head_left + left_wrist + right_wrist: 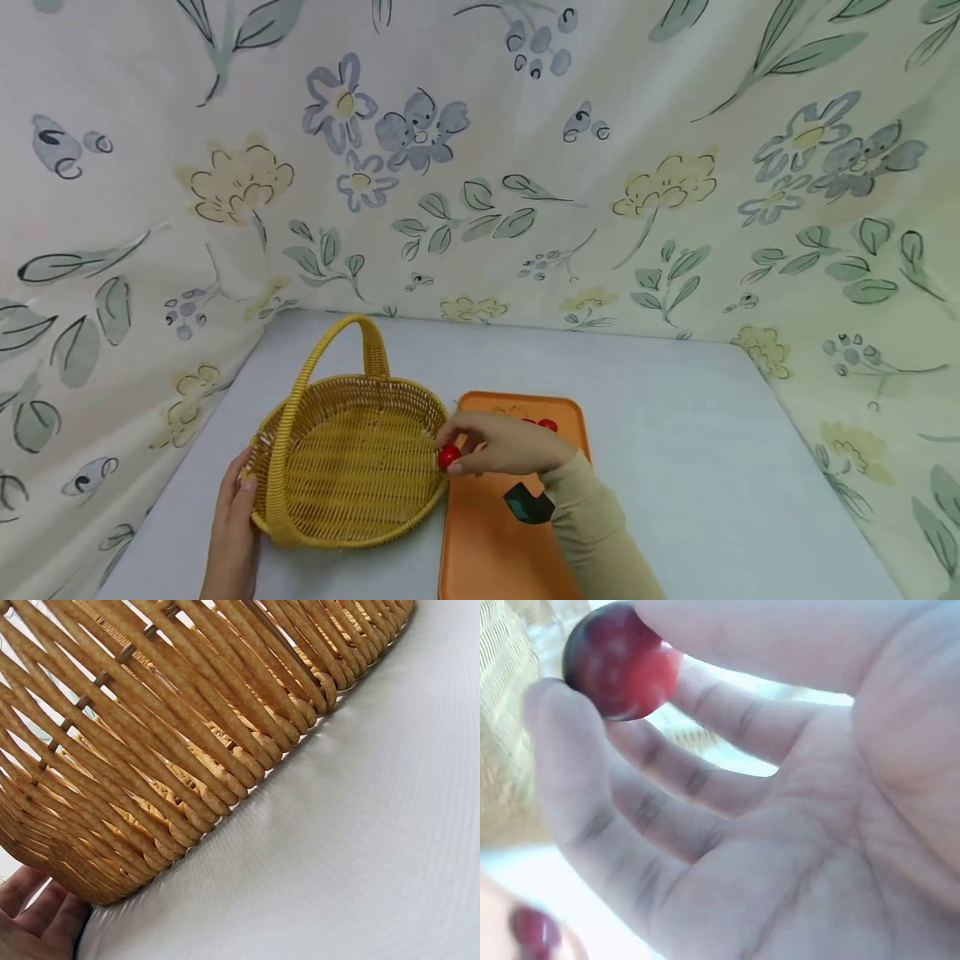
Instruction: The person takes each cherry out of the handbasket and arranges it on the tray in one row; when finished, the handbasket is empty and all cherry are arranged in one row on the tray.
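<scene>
A yellow wicker basket (352,475) with a tall arched handle stands left of centre. My left hand (232,517) holds the basket's left side, thumb at the rim. In the left wrist view its fingers (45,911) lie against the woven outer wall, their tips partly hidden. Thumb and fingertips of my right hand (495,446) pinch a red cherry (448,457) beside the basket's right rim. The right wrist view shows this cherry (622,664) glossy and round between the tips. Beneath the right hand lies an orange tray (487,533); more cherries (548,425) with thin stems sit at its far end.
The white tabletop (675,467) runs under basket and tray. A floral cloth (480,167) hangs behind the table and along both sides. A dark green patch (528,504) shows over the tray near the right cuff.
</scene>
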Available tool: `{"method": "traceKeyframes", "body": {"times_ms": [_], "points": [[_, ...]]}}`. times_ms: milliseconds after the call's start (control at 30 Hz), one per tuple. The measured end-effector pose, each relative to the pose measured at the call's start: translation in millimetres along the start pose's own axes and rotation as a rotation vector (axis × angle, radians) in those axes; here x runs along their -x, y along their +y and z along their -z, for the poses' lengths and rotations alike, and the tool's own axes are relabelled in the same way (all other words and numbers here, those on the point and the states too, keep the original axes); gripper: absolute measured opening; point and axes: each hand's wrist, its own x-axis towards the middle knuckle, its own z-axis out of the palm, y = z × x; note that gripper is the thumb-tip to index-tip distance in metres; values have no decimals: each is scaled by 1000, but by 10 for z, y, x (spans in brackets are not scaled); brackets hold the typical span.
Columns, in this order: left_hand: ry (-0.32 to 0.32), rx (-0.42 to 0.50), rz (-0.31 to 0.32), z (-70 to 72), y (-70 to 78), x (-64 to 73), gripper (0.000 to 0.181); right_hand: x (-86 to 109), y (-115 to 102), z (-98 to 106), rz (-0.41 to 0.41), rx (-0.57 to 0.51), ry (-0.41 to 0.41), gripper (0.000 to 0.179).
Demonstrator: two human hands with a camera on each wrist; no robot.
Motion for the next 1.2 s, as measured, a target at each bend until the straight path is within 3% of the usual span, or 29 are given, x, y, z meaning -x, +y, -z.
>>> {"method": "traceKeyframes", "body": {"times_ms": [133, 267, 400, 500, 733, 1000, 1200], "points": [[-4, 17, -13, 23, -14, -9, 56, 320, 264, 50, -51, -49, 111, 32], [-8, 19, -34, 27, -20, -14, 55, 568, 588, 142, -155, -23, 318, 31], [1, 15, -25, 20, -30, -12, 55, 724, 905, 255, -305, 30, 552, 34], [18, 27, -17, 12, -36, -10, 55, 771, 1095, 328, -393, 95, 645, 34], [33, 48, -21, -10, -35, -10, 53, 755, 1346, 383, -466, 214, 661, 27], [30, 56, -33, -25, -50, -14, 54, 709, 1370, 351, -468, 315, 674, 24], [12, 47, -60, -26, -50, -9, 54, 707, 1370, 343, -496, 306, 663, 27]]}}
